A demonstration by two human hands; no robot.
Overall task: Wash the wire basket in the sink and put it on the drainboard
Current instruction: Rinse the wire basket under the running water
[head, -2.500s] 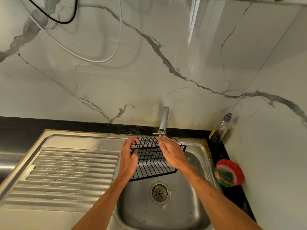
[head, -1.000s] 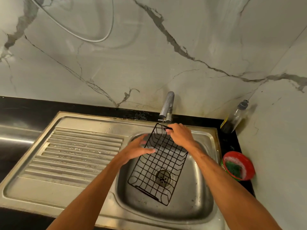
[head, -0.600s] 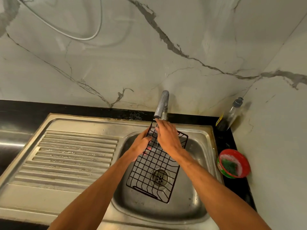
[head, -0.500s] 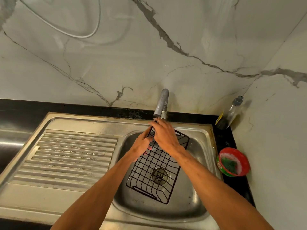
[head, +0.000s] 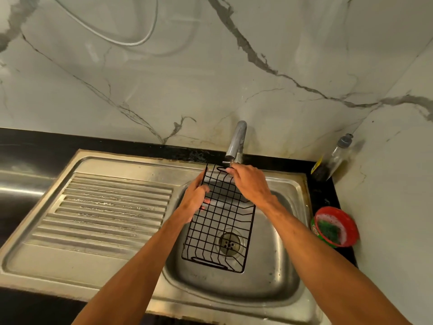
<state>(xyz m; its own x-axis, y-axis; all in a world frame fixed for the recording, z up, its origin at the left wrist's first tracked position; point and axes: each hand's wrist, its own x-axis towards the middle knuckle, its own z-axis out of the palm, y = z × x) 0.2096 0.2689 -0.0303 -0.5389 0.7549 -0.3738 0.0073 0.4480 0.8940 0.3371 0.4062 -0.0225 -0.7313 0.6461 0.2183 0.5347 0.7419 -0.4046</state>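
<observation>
Left hand point(head: 195, 199) grips the wire basket point(head: 221, 227) by its left edge, fingers curled through the mesh, over the sink point(head: 277, 268). Right hand point(head: 251, 184) lies across the far end, fingertips hooked on the rim under the tap point(head: 236, 141).

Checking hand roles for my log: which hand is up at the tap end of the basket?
The right hand, at the wire basket's far rim under the faucet; the left hand grips its left edge.
</observation>
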